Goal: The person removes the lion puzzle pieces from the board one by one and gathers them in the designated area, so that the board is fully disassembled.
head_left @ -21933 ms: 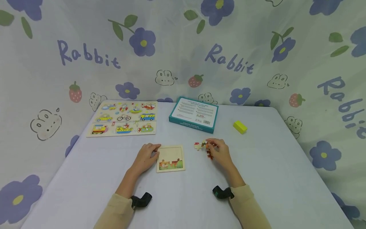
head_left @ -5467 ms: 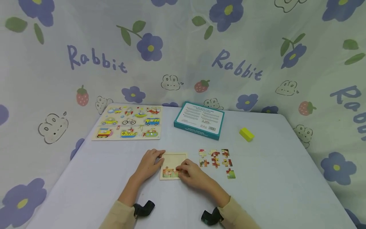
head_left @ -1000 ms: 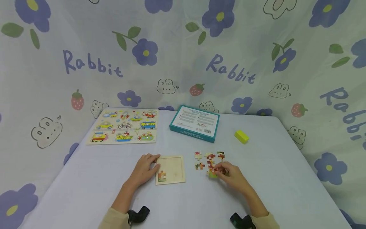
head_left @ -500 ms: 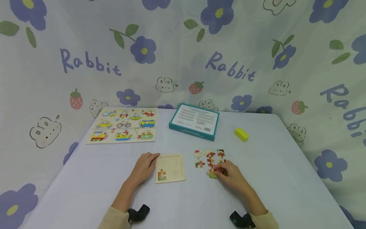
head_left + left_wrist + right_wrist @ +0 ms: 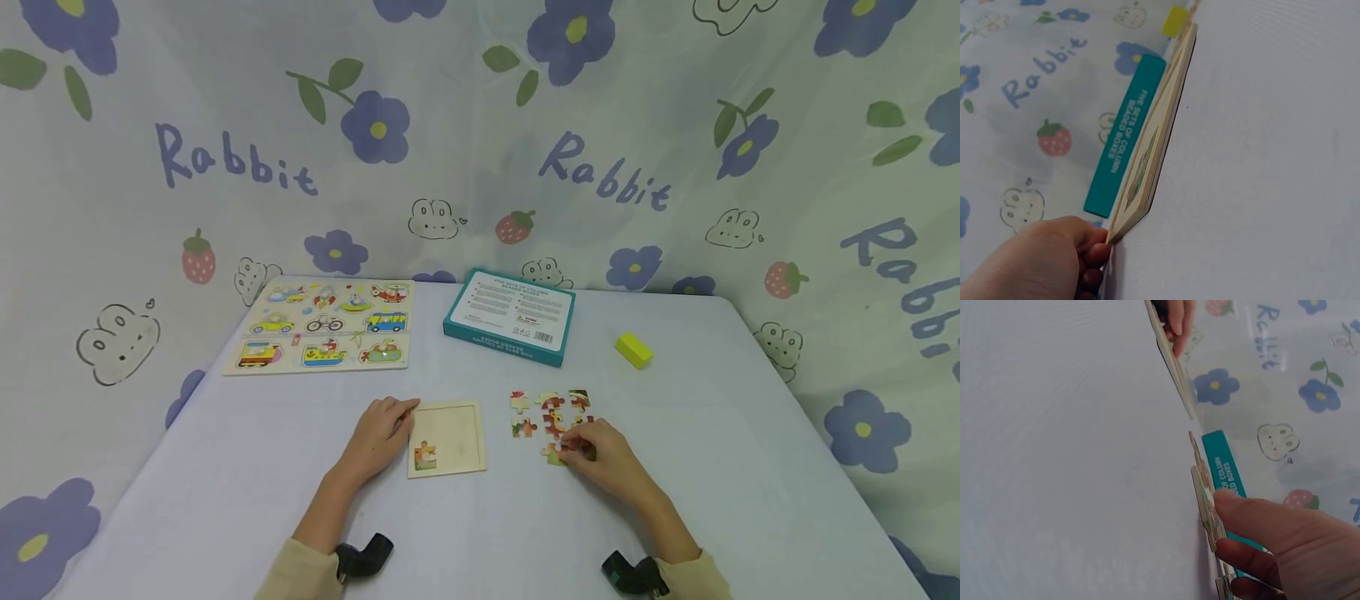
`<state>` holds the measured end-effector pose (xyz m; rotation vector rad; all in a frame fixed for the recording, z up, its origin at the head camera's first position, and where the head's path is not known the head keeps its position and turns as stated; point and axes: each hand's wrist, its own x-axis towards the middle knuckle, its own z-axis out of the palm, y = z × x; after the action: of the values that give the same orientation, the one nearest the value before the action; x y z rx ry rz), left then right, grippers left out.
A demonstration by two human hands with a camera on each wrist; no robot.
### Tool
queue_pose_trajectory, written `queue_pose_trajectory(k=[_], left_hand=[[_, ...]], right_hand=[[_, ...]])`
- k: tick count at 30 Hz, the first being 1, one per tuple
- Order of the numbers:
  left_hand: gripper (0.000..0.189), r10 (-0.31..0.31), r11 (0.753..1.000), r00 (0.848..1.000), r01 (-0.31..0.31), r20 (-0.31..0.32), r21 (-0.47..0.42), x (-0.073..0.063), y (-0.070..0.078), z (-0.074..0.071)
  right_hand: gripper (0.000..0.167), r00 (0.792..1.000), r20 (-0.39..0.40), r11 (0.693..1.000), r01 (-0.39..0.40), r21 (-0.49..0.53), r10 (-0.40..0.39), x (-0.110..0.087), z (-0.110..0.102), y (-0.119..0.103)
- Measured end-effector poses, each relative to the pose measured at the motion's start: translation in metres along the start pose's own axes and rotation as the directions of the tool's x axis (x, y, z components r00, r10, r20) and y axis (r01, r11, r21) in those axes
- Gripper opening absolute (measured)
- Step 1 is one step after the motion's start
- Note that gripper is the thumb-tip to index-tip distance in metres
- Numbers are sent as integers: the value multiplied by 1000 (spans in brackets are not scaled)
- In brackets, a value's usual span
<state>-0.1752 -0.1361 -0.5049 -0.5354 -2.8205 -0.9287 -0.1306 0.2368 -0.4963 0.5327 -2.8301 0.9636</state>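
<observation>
A shallow wooden puzzle tray (image 5: pixel 462 471) lies flat, with one jigsaw piece (image 5: pixel 425 455) in its near left corner. At the tray's left side, my left hand (image 5: pixel 378 437) holds the edge near the far corner between thumb and fingers, as the left wrist view shows. To the right, several loose jigsaw pieces (image 5: pixel 553 423) lie in rough rows. Thumb and fingers of my right hand (image 5: pixel 611 458) pinch a green-bottomed piece (image 5: pixel 553 456) in the nearest row, low at the tabletop. That hand partly hides the pieces at the right.
Behind the tray, a picture board (image 5: pixel 322 327) of vehicles lies at the back left. A teal box (image 5: pixel 510 317) sits at the back middle, and a yellow block (image 5: pixel 633 350) stands behind the loose pieces. A printed curtain (image 5: pixel 465 125) hangs behind the white table (image 5: pixel 480 542).
Since 5.5 seconds ago, the tray's bottom row has gone down to one piece. My right hand has moved right, and a green-bottomed piece lies below the middle column. The last second shows hardly any motion.
</observation>
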Motion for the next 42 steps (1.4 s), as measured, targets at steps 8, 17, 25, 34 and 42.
queue_pose_trajectory(k=[8, 17, 25, 34, 42], left_hand=[[30, -10, 1000, 1000, 10, -4, -5, 0, 1, -2], [30, -6, 1000, 1000, 6, -9, -10, 0, -1, -2], [30, 7, 1000, 1000, -7, -17, -4, 1, -2, 0], [29, -12, 1000, 1000, 12, -11, 6, 1, -3, 1], [30, 11, 1000, 1000, -10, -29, 21, 0, 0, 3]], right_hand=[[28, 999, 32, 996, 27, -82, -25, 2, -2, -3], [27, 997, 74, 997, 24, -74, -18, 3, -6, -4], [33, 998, -27, 997, 59, -47, -60, 7, -13, -9], [26, 977, 32, 978, 209, 15, -209, 17, -12, -37], [22, 957, 163, 970, 243, -8, -238, 34, -3, -71]])
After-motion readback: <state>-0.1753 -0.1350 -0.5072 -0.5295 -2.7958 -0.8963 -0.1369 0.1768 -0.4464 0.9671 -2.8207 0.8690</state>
